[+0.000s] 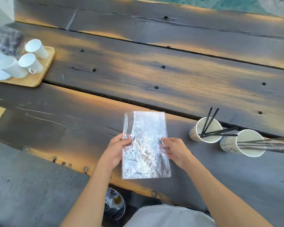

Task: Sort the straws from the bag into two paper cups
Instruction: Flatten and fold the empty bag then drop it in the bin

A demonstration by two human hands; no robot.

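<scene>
Both hands pinch the clear plastic bag (145, 145) by its long edges, the left hand (117, 149) on one side and the right hand (175, 150) on the other, each grip closed on the film as it lies flat on the tabletop (154, 71). The bag looks empty, and the dark straws (218, 132) stand in the two paper cups (208, 140) to the right. The step now seems to be smoothing the bag, so press lightly and check no straw hides in the wrinkles.

Black straws (218, 132), white paper cups (206, 130), clear crinkled bag (145, 145).
</scene>
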